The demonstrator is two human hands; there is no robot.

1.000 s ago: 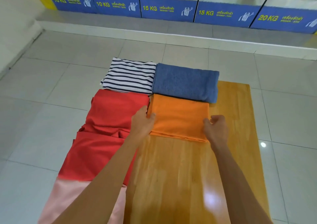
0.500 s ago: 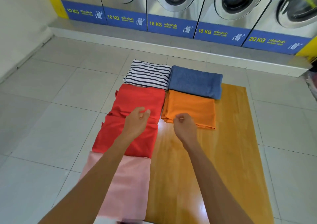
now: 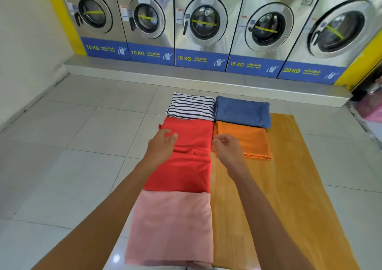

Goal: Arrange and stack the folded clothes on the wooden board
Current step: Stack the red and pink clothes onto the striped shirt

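A wooden board (image 3: 289,166) lies on the tiled floor. Folded clothes cover its left half: a striped cloth (image 3: 191,105) and a blue cloth (image 3: 242,111) at the far end, a red cloth (image 3: 188,158) and an orange cloth (image 3: 251,140) in the middle, and a pink cloth (image 3: 171,226) nearest me. My left hand (image 3: 162,144) hovers over the red cloth's left edge, fingers apart and empty. My right hand (image 3: 227,149) hangs loosely curled by the orange cloth's near left corner, holding nothing.
A row of steel washing machines (image 3: 203,24) on a raised concrete step (image 3: 186,72) lines the far wall. A white wall (image 3: 26,42) stands to the left. Pink bags (image 3: 372,108) sit at the far right edge. Grey floor tiles (image 3: 82,135) surround the board.
Both hands let go of the orange cloth and drew back toward me. The view tilted up, so the washing machines and the pink cloth now show in full.
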